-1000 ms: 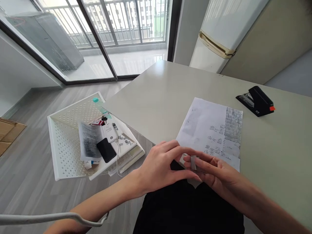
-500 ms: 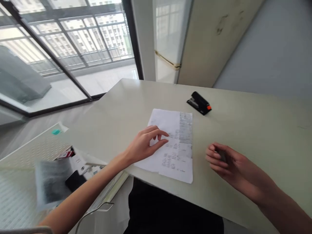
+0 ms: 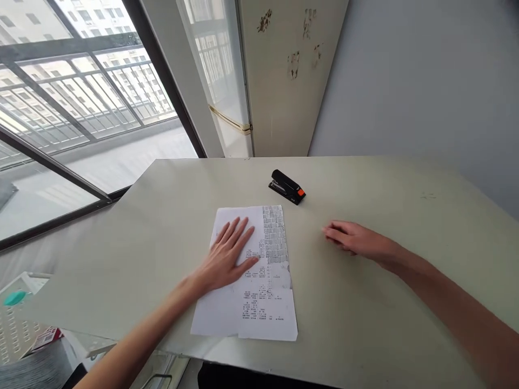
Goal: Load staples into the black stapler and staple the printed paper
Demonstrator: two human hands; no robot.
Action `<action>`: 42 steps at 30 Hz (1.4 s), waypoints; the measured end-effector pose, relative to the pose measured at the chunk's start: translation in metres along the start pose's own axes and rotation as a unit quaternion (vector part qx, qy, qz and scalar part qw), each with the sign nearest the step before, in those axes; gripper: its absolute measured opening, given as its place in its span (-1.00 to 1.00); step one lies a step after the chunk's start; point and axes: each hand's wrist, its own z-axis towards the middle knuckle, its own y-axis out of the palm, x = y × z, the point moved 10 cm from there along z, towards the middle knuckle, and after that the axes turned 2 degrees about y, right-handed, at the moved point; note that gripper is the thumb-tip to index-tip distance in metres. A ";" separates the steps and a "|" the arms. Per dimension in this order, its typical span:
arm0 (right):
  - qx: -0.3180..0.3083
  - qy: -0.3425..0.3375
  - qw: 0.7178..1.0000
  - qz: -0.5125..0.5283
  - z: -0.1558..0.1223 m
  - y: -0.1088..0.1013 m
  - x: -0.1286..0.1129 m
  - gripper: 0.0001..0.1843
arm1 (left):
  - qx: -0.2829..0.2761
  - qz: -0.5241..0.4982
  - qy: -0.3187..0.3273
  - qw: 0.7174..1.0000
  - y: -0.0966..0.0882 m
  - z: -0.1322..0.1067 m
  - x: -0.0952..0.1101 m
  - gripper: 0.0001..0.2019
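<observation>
Printed paper sheets [image 3: 271, 319] lie on the pale table, with a strip of dense print along their upper right side. My left hand [image 3: 227, 256] rests flat on them, fingers spread, covering part of the print. To the right of the paper, my right hand [image 3: 351, 237] is closed with the palm turned down, close to the tabletop. Its fingers are pressed together, and whatever they may hold is hidden. Beyond the sheets sits a black stapler [image 3: 287, 187] with an orange end; neither hand touches it.
The table [image 3: 154, 227] reaches to a cabinet [image 3: 284, 108] and a grey wall. At lower left, below table level, are a white perforated basket [image 3: 16, 324] with a teal piece on it and a red-and-white box [image 3: 46, 337]. A glass door stands at left.
My left hand has gone from hovering with curled fingers to lying flat on the paper. My right hand has turned palm down. The view has swung right.
</observation>
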 end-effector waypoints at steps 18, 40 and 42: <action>0.056 -0.273 0.915 -0.293 0.097 0.059 -0.173 -0.62 | 0.066 0.013 0.002 0.998 0.002 -0.004 0.020 -0.33; 0.247 -0.232 0.869 -0.361 0.049 -0.069 -0.052 -0.65 | 0.111 -0.026 -0.025 0.993 -0.029 0.040 -0.033 -0.59; 0.255 -0.242 0.872 -0.339 0.032 -0.078 -0.033 -0.61 | 0.124 -0.029 -0.043 0.991 -0.037 0.068 -0.053 -0.60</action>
